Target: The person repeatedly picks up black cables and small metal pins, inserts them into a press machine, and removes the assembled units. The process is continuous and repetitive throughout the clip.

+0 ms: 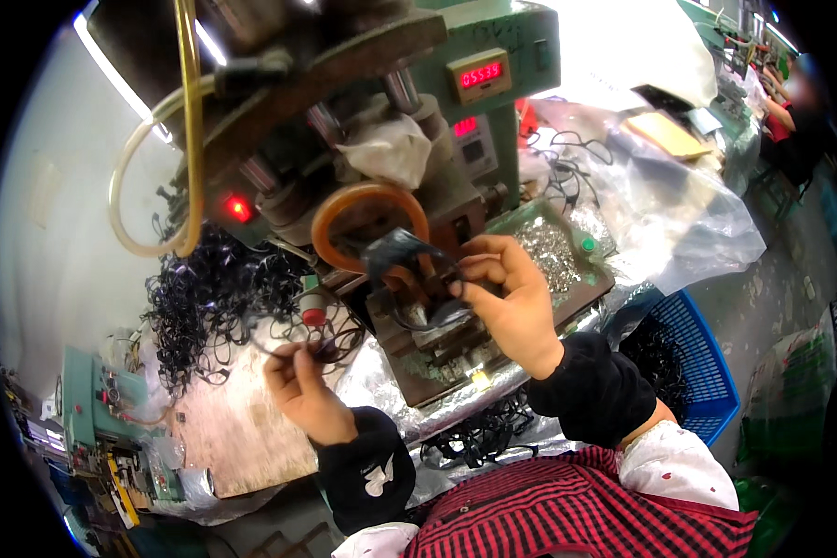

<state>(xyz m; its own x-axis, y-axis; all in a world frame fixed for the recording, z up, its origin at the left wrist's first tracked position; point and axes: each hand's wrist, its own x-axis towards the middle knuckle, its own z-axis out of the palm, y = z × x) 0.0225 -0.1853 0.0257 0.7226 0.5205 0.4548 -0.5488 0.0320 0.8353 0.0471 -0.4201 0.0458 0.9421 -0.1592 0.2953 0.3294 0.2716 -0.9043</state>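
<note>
At the press (507,56), my right hand (516,302) pinches a thin black looped part (395,251) by its edge. That part hangs in front of the orange ring (370,191), above the metal die bed (428,349). Lower and to the left, my left hand (305,392) has its fingers curled together beside several thin black loops (344,344) on the worktop. A blurred dark strand shows at its fingertips, too faint to name. Just beyond that hand stands a red push button (313,312).
A large heap of black looped parts (214,298) lies at left on the pale board (237,432). Right of the die is a tray of metal scraps (549,251). A blue basket (707,363) with black parts stands at right, near clear plastic sheeting (688,219). A yellowish hose (193,130) hangs at upper left.
</note>
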